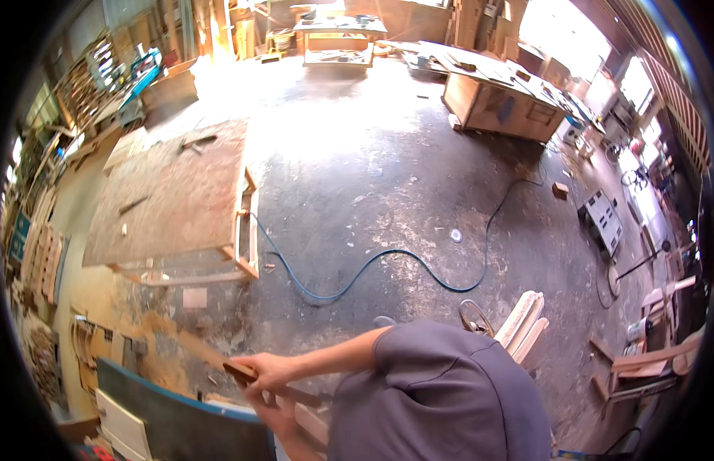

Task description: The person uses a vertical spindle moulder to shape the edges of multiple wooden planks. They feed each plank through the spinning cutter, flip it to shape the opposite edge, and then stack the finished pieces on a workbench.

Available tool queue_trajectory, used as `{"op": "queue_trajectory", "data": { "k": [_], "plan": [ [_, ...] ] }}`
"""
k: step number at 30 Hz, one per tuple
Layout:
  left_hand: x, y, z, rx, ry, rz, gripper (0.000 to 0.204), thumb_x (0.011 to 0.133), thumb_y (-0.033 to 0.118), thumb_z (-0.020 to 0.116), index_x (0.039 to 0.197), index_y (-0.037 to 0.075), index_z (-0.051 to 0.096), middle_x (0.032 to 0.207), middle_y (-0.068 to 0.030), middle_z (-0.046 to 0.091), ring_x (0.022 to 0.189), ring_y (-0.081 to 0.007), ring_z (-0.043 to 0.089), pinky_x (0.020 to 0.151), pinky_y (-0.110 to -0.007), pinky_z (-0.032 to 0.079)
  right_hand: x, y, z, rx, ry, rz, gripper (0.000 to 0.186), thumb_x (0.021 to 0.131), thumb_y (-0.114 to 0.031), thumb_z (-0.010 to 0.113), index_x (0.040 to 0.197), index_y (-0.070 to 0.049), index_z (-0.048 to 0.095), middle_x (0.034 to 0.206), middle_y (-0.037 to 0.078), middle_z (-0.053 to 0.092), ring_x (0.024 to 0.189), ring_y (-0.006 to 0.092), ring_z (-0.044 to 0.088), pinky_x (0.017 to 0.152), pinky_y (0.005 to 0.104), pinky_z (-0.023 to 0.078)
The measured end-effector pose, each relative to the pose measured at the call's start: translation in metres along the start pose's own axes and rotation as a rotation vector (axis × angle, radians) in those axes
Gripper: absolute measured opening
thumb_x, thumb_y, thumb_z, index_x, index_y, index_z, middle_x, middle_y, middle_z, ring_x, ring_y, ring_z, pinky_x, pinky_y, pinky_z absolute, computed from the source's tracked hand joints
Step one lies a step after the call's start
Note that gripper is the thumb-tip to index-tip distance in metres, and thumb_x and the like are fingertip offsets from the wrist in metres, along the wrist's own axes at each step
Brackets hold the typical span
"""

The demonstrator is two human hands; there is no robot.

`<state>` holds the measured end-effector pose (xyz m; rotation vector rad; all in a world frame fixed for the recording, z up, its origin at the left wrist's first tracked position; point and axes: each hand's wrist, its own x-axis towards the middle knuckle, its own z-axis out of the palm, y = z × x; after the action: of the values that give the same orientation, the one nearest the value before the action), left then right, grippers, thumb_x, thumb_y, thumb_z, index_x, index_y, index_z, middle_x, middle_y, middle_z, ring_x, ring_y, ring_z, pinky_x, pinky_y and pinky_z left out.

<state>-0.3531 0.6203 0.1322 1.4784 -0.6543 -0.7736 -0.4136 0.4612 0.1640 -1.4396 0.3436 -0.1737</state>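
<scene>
My right hand (pixel 266 370) is closed around a narrow brown wooden strip (pixel 240 373), at the lower left of the head view. Beyond the fingers, the strip's far end is smeared by motion. Just below, my left hand (pixel 280 419) has its fingers bent against the same strip from underneath; part of it is hidden. Both hands are above the near end of a dark curved panel (pixel 180 415) with a blue edge. Pale boards (pixel 122 422) lean against that panel. My grey shirt covers the lower middle of the view.
A low wooden worktable (pixel 172 200) stands at the left with small tools on it. A blue hose (pixel 372 261) snakes across the dark floor. Pale timber lengths (pixel 520 323) lie right of my body. Another workbench (pixel 499 100) is at the back right, with a wooden chair frame (pixel 641 365) nearer.
</scene>
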Motion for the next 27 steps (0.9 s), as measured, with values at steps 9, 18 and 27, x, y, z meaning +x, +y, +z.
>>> {"op": "queue_trajectory", "data": {
  "k": [9, 18, 27],
  "plan": [
    [0.039, 0.000, 0.195, -0.143, -0.204, -0.151, 0.067, 0.099, 0.016, 0.065, 0.159, 0.006, 0.036, 0.153, -0.0142, 0.047, 0.138, -0.0288, 0.051, 0.113, -0.047, 0.045, -0.140, 0.017, -0.193, 0.099, 0.215, -0.090, 0.065, 0.082, -0.022, 0.077, 0.141, -0.004, 0.056, 0.106, 0.007, 0.070, 0.099, 0.0172, 0.065, 0.089, 0.0353, 0.053],
    [0.064, 0.000, 0.439, -0.195, -0.454, -0.314, 0.047, 0.102, 0.018, 0.064, 0.145, 0.005, 0.050, 0.133, -0.0116, 0.061, 0.125, -0.0240, 0.060, 0.101, -0.038, 0.051, -0.323, 0.027, -0.369, 0.077, 0.397, -0.224, 0.083, 0.089, -0.015, 0.069, 0.164, -0.010, 0.034, 0.142, 0.011, 0.065, 0.131, 0.0193, 0.059, 0.110, 0.0363, 0.047],
    [0.085, -0.020, 0.633, -0.175, -0.983, -0.314, 0.064, 0.093, 0.020, 0.077, 0.146, 0.003, 0.047, 0.140, -0.0115, 0.057, 0.129, -0.0249, 0.058, 0.106, -0.037, 0.050, -0.433, 0.054, -0.470, 0.016, 0.927, -0.045, 0.084, 0.081, -0.012, 0.067, 0.161, -0.010, 0.038, 0.138, 0.023, 0.063, 0.125, 0.0374, 0.065, 0.103, 0.0407, 0.052]
  ]
}}
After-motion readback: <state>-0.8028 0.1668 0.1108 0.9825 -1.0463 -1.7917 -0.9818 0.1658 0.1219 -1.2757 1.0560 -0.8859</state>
